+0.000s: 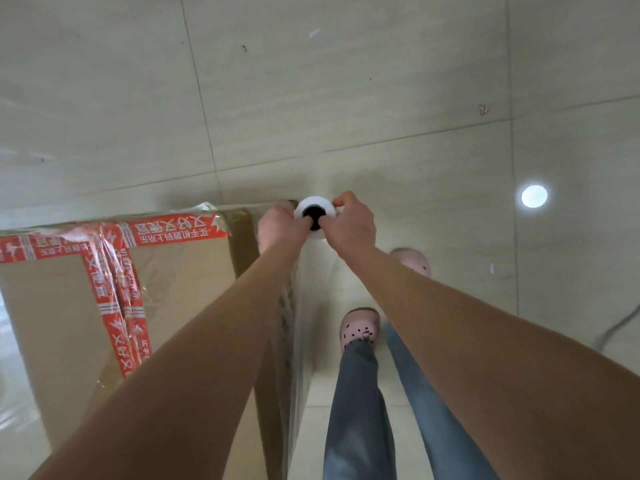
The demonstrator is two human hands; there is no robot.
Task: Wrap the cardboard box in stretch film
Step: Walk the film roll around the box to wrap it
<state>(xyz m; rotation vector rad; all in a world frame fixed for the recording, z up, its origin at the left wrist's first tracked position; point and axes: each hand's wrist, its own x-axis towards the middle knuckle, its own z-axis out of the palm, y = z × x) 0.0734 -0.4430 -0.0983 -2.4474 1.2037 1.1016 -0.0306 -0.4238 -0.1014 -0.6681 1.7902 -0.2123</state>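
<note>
Box (173, 271): mid-wrap, film (304, 341) along my side.
Hands: left hand (280, 226), right hand (353, 223) grip roll (313, 205).
Next: I'd round the corner (291, 203), film taut.

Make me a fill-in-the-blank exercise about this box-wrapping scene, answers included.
1. The tape crossing the cardboard box is ____ with white print.
2. The left hand and right hand grip the stretch film roll, whose core is ____.
3. The person's shoes are ____.
Answers: red, black, pink.
</note>
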